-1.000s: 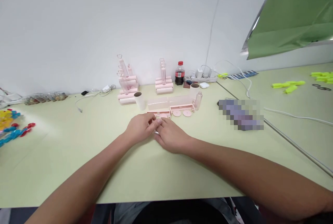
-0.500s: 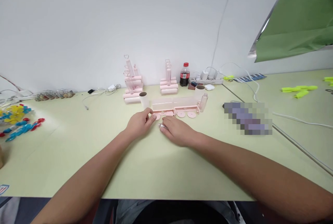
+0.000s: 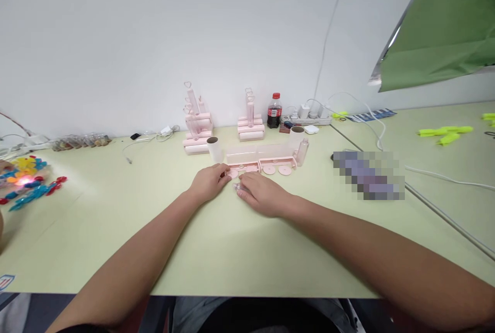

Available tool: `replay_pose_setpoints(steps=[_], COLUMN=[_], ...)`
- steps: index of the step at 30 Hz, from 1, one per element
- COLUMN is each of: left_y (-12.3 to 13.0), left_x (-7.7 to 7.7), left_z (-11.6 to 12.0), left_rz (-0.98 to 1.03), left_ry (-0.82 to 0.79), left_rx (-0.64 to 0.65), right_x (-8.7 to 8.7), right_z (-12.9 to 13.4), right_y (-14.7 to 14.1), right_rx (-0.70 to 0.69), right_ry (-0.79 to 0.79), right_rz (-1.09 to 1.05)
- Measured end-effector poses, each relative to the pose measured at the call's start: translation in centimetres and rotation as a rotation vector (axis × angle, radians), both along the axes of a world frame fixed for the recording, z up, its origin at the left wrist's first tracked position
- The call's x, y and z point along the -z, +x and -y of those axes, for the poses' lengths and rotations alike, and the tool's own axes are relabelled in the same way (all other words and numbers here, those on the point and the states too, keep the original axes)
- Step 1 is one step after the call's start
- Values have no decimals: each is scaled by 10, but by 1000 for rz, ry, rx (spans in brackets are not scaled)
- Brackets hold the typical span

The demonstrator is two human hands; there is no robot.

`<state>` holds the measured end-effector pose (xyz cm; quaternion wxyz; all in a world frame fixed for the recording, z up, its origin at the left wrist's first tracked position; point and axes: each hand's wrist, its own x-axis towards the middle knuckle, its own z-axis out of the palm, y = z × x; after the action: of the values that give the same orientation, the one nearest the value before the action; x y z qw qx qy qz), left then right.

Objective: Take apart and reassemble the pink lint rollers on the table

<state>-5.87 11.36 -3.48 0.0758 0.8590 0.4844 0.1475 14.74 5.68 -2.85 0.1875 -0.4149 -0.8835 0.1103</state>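
Note:
My right hand [image 3: 263, 194] rests on the table with its fingers closed on a small clear, shiny piece [image 3: 236, 186], most of it hidden by the fingers. My left hand [image 3: 209, 182] is curled at the left end of a pink, open-fronted holder [image 3: 276, 161]. Its fingertips are pressed together beside a pink disc [image 3: 233, 173]; whether they grip anything cannot be made out. More pink discs [image 3: 285, 170] lie before the holder. Behind it is a translucent pale roll [image 3: 270, 152], and a clear pink bottle [image 3: 302, 152] leans at its right end.
Cardboard-cored white rolls [image 3: 214, 150] stand near the holder. Pink assembled sets [image 3: 250, 129] and a cola bottle [image 3: 274, 111] line the wall by a power strip [image 3: 309, 120]. A blurred-out object [image 3: 367, 176] lies right. At far left another person's hand [image 3: 5, 166] is by colourful pieces [image 3: 34, 194].
My left fingers have drawn in slightly at the holder's end. The clear piece sticks out a little further from my right hand. Another person's hand and a pinkish glow have appeared at far left.

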Motion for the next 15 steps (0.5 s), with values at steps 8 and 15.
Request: replay_pose_setpoints(steps=[8,15], left_y=[6,25], left_x=[-6,-11], left_z=[12,46], left_rz=[232,619], left_ry=[10,-230], left_rx=[-55,129], right_x=[5,10], right_z=[0,7], right_y=[0,-6], right_rx=[91,103], right_ry=[-5,-109], right_rz=[-219,-475])
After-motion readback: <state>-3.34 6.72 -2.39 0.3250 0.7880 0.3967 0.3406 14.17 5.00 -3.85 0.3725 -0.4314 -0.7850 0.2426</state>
